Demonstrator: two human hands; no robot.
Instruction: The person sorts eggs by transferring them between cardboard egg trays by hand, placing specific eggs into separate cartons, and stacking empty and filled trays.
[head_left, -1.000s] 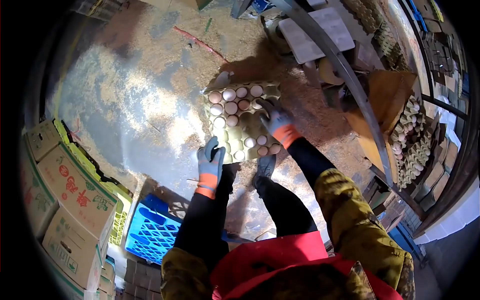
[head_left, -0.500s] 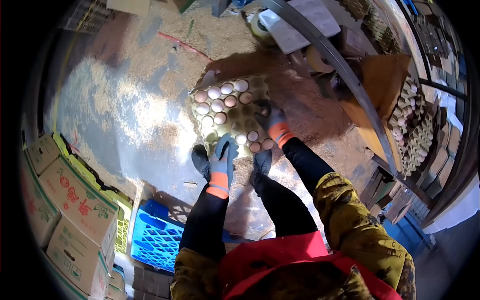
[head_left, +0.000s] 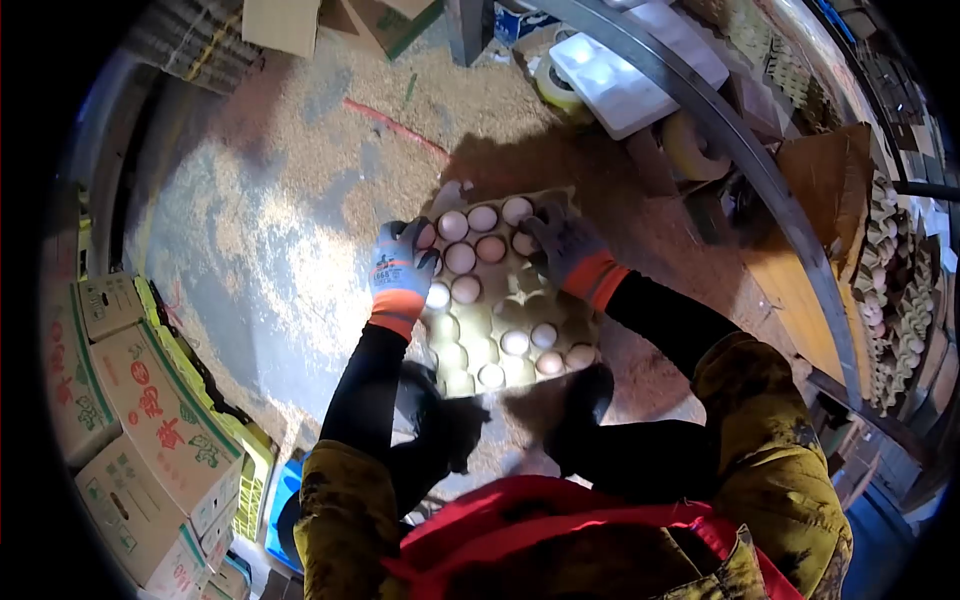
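A pulp egg tray (head_left: 490,320) lies on the floor in front of my feet, with white and brownish eggs in its upper rows and several more near its lower right. Both my hands wear grey gloves with orange cuffs. At the tray's upper left corner, my left hand (head_left: 402,268) has its fingers curled round an egg, mostly covered, beside a brown egg (head_left: 427,237). My right hand (head_left: 570,246) reaches over the upper right part, its fingers bent against an egg (head_left: 522,243) in the second row. Cups between the two groups hold nothing.
Printed cartons (head_left: 160,400) are stacked at the left beside a yellow crate (head_left: 255,470). A curved metal bar (head_left: 745,180) crosses the upper right, above a white foam tray (head_left: 625,85) and tape rolls (head_left: 690,145). More egg trays (head_left: 890,300) stand at the far right.
My left hand has moved from the tray's lower edge up to its upper left corner. The right hand has shifted towards the upper right eggs. The whole view has shifted too.
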